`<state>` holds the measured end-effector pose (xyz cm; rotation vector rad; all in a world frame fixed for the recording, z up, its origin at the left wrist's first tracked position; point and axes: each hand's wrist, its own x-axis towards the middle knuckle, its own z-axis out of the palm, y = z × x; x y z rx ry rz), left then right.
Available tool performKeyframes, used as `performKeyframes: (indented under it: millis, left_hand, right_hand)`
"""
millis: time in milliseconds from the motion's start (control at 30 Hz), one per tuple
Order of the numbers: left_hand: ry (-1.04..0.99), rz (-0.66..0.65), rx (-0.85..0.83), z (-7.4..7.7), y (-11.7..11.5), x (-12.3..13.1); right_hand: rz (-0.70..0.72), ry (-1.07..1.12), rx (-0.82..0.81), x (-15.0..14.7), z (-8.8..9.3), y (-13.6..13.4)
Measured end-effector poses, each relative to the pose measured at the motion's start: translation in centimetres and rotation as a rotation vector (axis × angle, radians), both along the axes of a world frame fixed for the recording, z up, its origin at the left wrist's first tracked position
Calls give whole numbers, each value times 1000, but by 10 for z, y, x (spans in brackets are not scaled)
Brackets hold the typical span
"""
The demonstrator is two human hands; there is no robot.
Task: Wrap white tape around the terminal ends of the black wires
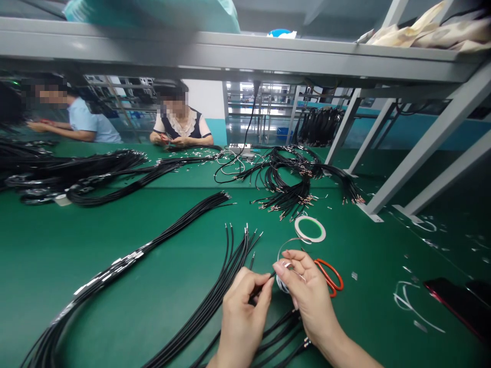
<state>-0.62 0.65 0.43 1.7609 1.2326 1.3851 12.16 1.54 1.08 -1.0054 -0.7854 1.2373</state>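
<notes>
My left hand (243, 312) pinches a thin black cable (272, 275) between thumb and fingers, close to its end. Right beside that end, my right hand (309, 296) is closed on a narrow strip of tape (281, 249). The strip curves up toward a white tape roll (322, 233) with a green inner ring, lying flat behind my hands. Orange-handled scissors (338, 276) lie partly hidden behind my right hand. A bundle of black cables (207, 302) with metal tips runs along the left of my left hand, and more cables (282, 335) pass beneath both hands.
A long cable bundle (172, 225) curves over the green table (115, 227). Cable piles (286, 179) lie farther back. Grey frame legs (414, 148) stand at right, near tape scraps (404, 301) and a dark red-edged object (452, 301). Two people sit across the table.
</notes>
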Motion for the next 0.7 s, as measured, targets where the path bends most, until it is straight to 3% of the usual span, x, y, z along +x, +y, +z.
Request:
performKeyframes:
  millis: [133, 400, 700]
  left_hand:
    - [19, 0, 8, -2, 1, 0]
    - [25, 14, -60, 3, 1, -2]
    - [46, -94, -47, 16, -1, -5]
  right_hand:
    - [24, -37, 0, -1, -1, -3]
    - [-84, -150, 15, 3, 5, -3]
    - [-73, -198, 70, 2, 4, -8]
